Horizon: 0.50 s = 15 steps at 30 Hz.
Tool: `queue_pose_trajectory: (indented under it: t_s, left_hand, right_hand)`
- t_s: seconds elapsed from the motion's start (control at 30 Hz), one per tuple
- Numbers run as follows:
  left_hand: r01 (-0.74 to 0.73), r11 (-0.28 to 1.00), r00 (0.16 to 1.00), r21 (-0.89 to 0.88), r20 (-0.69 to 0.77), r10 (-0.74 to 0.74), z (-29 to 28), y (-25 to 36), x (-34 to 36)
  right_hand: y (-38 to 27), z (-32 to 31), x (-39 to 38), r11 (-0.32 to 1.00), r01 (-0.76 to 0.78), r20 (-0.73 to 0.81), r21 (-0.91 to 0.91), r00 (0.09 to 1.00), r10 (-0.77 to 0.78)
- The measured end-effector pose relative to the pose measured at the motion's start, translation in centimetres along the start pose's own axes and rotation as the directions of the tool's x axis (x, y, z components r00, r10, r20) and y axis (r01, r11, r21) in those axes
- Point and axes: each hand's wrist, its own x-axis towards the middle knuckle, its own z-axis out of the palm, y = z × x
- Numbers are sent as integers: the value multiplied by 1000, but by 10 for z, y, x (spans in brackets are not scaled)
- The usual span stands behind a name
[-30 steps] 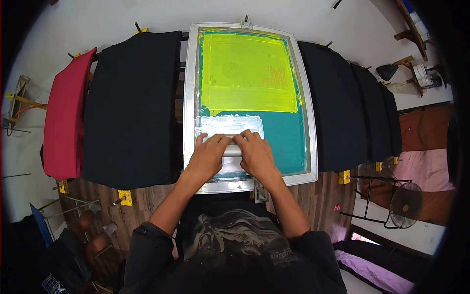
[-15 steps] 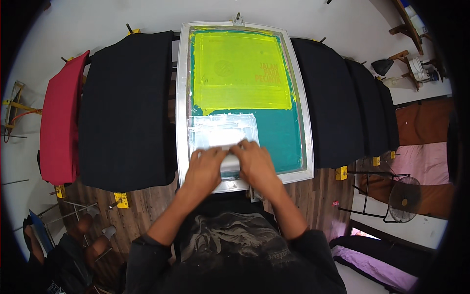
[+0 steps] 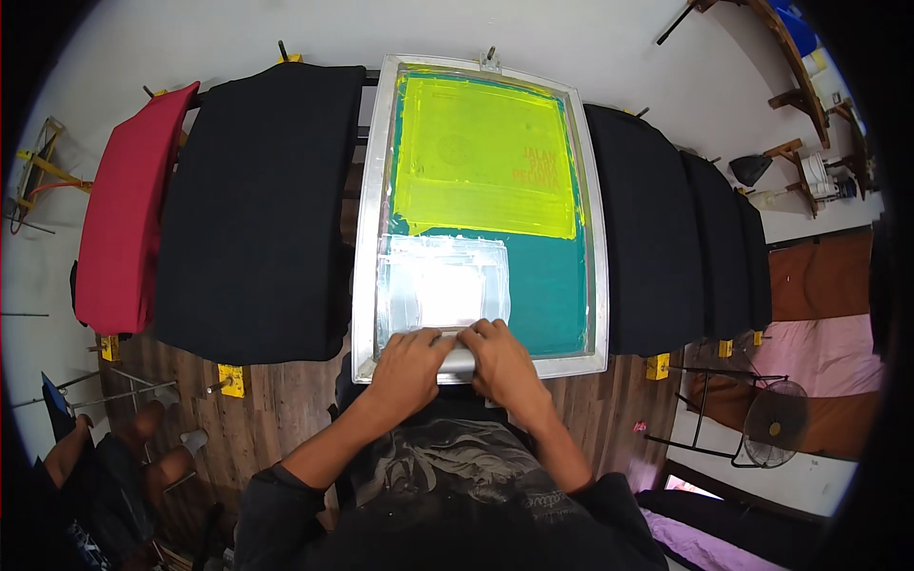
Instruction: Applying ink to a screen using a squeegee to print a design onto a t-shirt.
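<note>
A silkscreen frame with a pale metal rim (image 3: pixel 597 257) lies before me. Its mesh is green (image 3: pixel 547 295), with a large bright yellow patch (image 3: pixel 486 205) over the far part. White ink (image 3: pixel 447 285) covers a rectangle at the near left of the mesh. Both hands grip a squeegee (image 3: pixel 457 361) at the frame's near end. My left hand (image 3: pixel 409 369) is closed over its left part and my right hand (image 3: pixel 505 365) over its right part, thumbs close together. The blade is hidden by the fingers and handle.
Black cloth-covered boards flank the frame, one on the left (image 3: pixel 262 214) and several on the right (image 3: pixel 647 228). A red one (image 3: pixel 129 214) stands farther left. Yellow brackets (image 3: pixel 230 380) jut below the boards. A fan (image 3: pixel 776 423) stands right; another person (image 3: pixel 105 476) sits lower left.
Both hands have drawn the squeegee nearer to me, to the near end of the screen. More of the white ink patch now shows beyond the fingers. The whole view has shifted slightly.
</note>
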Motion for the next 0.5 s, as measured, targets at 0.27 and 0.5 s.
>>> queue_pose_trajectory:
  t_s: [0.27, 0.5]
  left_hand:
    - [112, 994, 994, -11, 9, -112, -29, -38, 97]
    - [67, 991, 998, -117, -2, -68, -14, -32, 68]
  right_hand:
    - [29, -37, 99, 995, -48, 37, -92, 998, 51]
    - [26, -8, 67, 1000, 10, -92, -15, 996, -12]
